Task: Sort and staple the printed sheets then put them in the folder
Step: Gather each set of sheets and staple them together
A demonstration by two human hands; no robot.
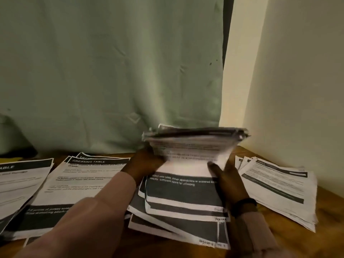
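- Paper fills our desk (290,244): we hold 1 thick stack of printed sheets (193,146) between both hands, in front of us and just right of centre, its far part lifted and its near sheets fanning down onto the wood.
- Our left hand (147,164) grips the stack's left edge, fingers curled round it; our right hand (226,180) grips the right side, thumb lying on the top page. Both are clamped on the stack, neither free.
- We judge the stack's long axis to run away from us, from its near edge by our wrists toward the green curtain (111,71), so the sheets sit between the 2 grips, not off to either side.
- 3 sorted piles lie flat around it: a pile headed "DRESSING TABLE" (83,187) just left of our left sleeve, another pile (16,189) at the far left edge, and a fanned pile (275,189) to the right by the wall.
- For dealing the next page, our right hand sits nearer the right pile and our left hand nearer the 2 left ones.
- We see no stapler or folder.
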